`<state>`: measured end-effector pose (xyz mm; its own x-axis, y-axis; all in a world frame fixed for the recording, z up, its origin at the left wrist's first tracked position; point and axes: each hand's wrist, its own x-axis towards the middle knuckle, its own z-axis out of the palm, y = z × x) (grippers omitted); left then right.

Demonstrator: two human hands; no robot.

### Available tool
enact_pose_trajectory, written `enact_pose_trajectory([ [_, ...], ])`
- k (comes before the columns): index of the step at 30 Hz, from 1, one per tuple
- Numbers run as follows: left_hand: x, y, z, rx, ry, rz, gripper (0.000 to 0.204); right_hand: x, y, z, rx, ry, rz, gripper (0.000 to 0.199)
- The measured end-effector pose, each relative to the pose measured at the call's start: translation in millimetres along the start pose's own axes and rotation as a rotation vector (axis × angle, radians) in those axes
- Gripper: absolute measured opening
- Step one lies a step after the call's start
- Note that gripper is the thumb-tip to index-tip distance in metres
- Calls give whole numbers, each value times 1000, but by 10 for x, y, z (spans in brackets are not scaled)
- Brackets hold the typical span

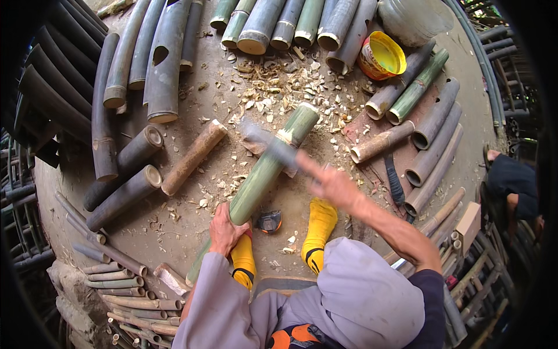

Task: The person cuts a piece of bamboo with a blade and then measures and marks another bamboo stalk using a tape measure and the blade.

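A thick green bamboo section point(261, 177) slants away in front of me, its far end resting near a wood block point(253, 146) that is mostly hidden. My left hand point(225, 230) is closed around its near end. In my right hand point(339, 189) is the wooden handle of a chopping knife point(279, 150); its blade, smeared by motion, lies across the upper part of the bamboo. Whether the blade touches the bamboo I cannot tell. Pale wood chips point(273, 96) are scattered around the far end. A black and orange tape measure point(269, 221) lies between my yellow-socked feet.
Dark bamboo sections point(165, 64) lie at the far left, with more cut tubes point(285, 26) along the back and right. A yellow-red tub point(382, 55) stands at the far right. Thin bamboo pieces point(133, 302) are piled at the near left. Another person point(511, 180) sits at the right edge.
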<state>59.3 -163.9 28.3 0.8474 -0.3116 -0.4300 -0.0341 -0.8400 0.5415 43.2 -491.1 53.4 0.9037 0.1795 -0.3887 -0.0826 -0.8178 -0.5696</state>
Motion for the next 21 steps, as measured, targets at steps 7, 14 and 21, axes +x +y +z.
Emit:
enact_pose_trajectory([
  [7,-16,-61,-12,-66,-16,3,58,71,307,122,11,248,39,71],
  [14,60,-78,-15,-20,-55,12,64,104,417,1,44,339,23,65],
  [21,105,23,-86,-110,-94,-43,64,-38,261,166,-402,138,-189,65],
])
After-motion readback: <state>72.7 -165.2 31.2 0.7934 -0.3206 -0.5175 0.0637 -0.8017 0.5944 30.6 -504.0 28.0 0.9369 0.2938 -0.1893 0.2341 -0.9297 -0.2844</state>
